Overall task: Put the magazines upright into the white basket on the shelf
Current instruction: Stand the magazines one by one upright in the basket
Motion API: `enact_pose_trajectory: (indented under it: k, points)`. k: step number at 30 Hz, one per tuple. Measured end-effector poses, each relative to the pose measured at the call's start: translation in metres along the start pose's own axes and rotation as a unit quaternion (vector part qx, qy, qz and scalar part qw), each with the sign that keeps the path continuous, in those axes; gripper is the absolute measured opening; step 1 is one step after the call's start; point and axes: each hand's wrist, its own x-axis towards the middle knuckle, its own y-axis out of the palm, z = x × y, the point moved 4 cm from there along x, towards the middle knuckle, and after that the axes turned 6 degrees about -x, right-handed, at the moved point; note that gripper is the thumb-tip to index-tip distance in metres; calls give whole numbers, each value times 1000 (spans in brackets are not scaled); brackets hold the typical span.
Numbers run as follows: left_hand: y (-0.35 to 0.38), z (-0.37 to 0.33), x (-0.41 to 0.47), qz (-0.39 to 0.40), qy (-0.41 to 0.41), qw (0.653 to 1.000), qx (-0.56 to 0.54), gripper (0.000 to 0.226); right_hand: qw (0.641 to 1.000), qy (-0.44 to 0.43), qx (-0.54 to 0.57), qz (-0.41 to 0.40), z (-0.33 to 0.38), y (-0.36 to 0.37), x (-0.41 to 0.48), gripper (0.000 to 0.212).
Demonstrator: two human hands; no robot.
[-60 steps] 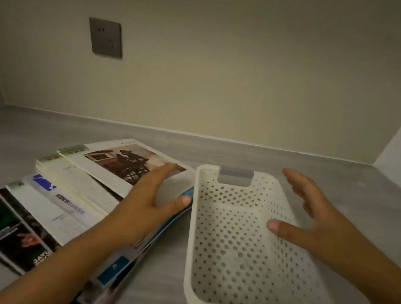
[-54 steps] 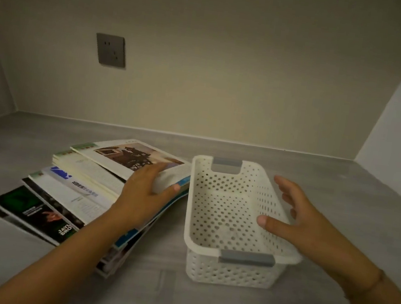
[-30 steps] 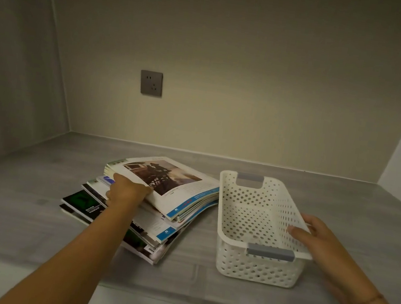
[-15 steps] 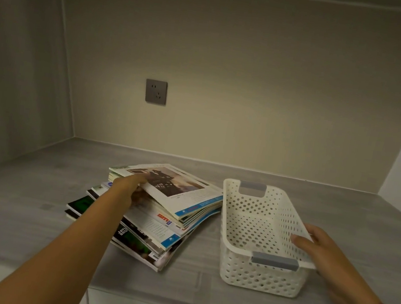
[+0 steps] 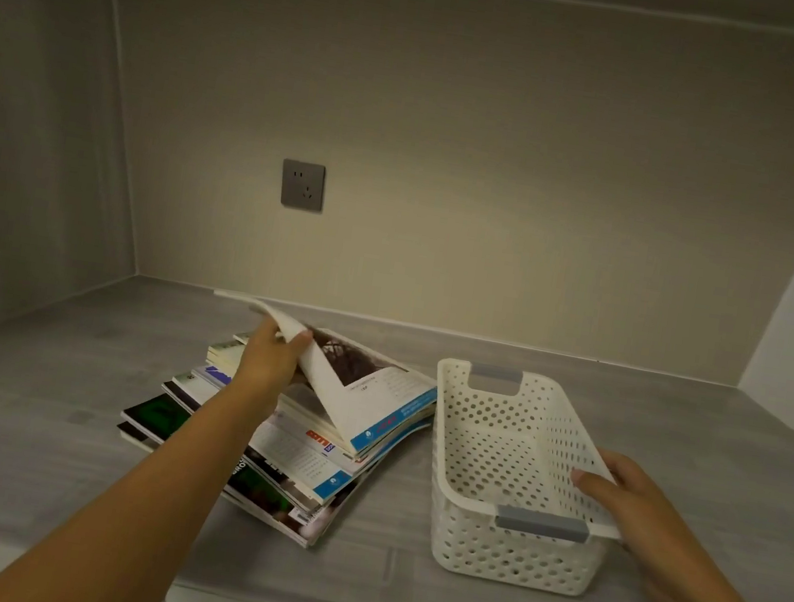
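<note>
Left hand pinches top magazine by its limp cover edge, right hand grips white basket at 3 o'clock of stack; risk: pages splay, stack slides.

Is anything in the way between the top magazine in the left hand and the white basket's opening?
Nothing visible. The white basket stands empty just right of the stack. The left hand grips the top magazine by its raised edge; the right hand holds the basket's right rim, thumb just inside.
</note>
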Motion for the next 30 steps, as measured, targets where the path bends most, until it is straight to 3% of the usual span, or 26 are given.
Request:
enact_pose_trajectory:
  k: [4,7,13,17,22,27,30]
  points:
    - [35,-44,-31,59,154,984,69,33,1000,0,0,6,2,1,-1,31]
    - [62,-73,-58,61,269,956,103,24,1000,-7,14,10,4,3,-4,33]
    - [110,-118,-112,57,381,918,93,20,998,-47,37,22,14,5,-9,49]
    - [140,-95,-143,78,373,915,134,17,994,-93,48,32,19,7,-13,65]
    - [161,-51,-176,112,346,915,176,8,978,-179,23,105,30,17,-24,76]
    - [165,-46,-198,135,357,905,190,27,975,-197,7,105,27,14,-19,90]
    - [166,-48,-205,158,376,887,217,23,978,-189,3,90,22,11,-14,98]
